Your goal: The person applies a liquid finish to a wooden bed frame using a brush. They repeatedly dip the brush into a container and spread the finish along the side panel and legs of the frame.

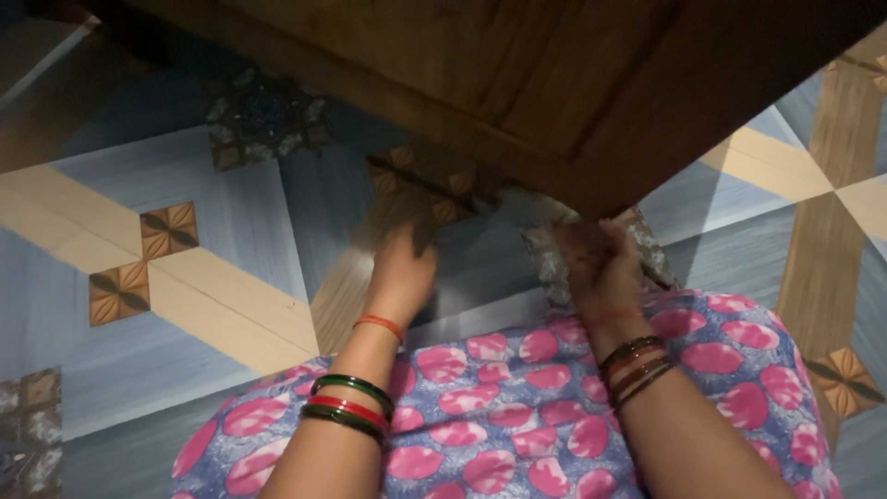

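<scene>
Big dark brown wooden panel [517,83] hangs over the blue patterned tile floor [212,231]. Right hand [601,263] has its fingers clenched on a crumpled grey cloth [554,254] right under the panel's edge; left hand [402,268] reaches under, fingers hidden, can't tell.

Bare forearms, no sleeves in frame. Left hand [402,268]: thin orange thread band at the wrist, lower centre-left of frame. Further down that forearm, a stack of bangles [351,407]: dark green ones on the outside, a red one in the middle, glossy finish. Right hand [601,263]: faint reddish thread at the wrist, then a cluster of several thin dark bangles [636,368], brown to near-black, right of centre. Garment [517,407] across the bottom of frame: blue-lilac fabric with a fine pale pattern and large rounded pink blotches, pink-to-white shading inside each. No rings discernible; fingers blurred.
</scene>
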